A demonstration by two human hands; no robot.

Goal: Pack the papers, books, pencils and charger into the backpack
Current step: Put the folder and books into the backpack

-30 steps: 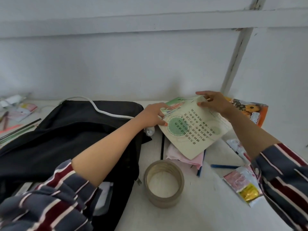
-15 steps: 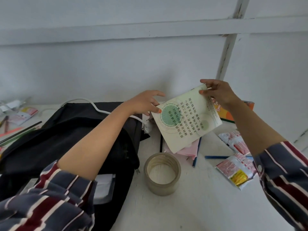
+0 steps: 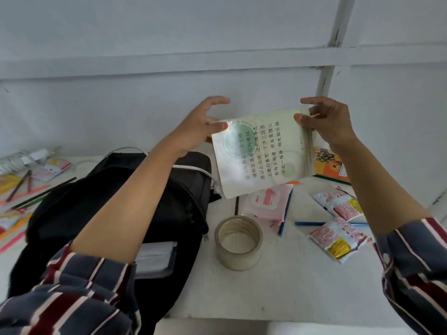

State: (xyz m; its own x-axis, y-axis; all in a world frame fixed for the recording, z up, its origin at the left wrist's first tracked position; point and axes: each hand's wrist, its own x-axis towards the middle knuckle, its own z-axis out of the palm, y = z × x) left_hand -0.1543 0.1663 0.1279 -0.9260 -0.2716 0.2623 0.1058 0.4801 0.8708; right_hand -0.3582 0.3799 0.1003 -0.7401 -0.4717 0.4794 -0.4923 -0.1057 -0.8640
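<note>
Head view, right hand (image 3: 326, 122): thumb and fingers pinch the top right corner of the booklet (image 3: 261, 155).
Left hand (image 3: 198, 128): thumb pinches the top left corner, index finger stretched free above.
Booklet place: in the air, above and right of the black backpack (image 3: 108, 209).
Handling: probably light, floppy, with a glossy cover; safer to grip along one long edge.
Around: charger cable (image 3: 193, 168) across the backpack; tape roll (image 3: 238, 243) just right of it.

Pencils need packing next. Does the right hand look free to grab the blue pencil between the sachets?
Probably not yet: the right hand pinches the green booklet, shared with the left hand. The blue pencil lies unobstructed.
</note>
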